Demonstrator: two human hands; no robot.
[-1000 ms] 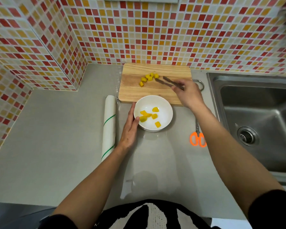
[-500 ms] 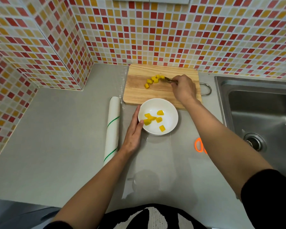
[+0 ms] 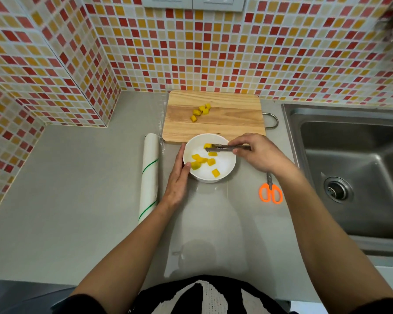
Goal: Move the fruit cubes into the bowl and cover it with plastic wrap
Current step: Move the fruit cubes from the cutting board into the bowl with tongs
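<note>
Right hand (image 3: 259, 152) pinches a pair of metal tongs (image 3: 227, 148), tips out over the white bowl (image 3: 225, 175) with a yellow fruit cube (image 3: 207, 146) clamped at the very end. Just below those tips, more cubes (image 3: 201, 160) sit in the bowl. Left hand (image 3: 178, 177) lies open, flat against the bowl's left wall, gripping nothing. Beyond the tongs, a few cubes remain (image 3: 201, 111) on the cutting board (image 3: 225, 123). Plastic wrap roll (image 3: 149, 177) lies left of the bracing hand.
</note>
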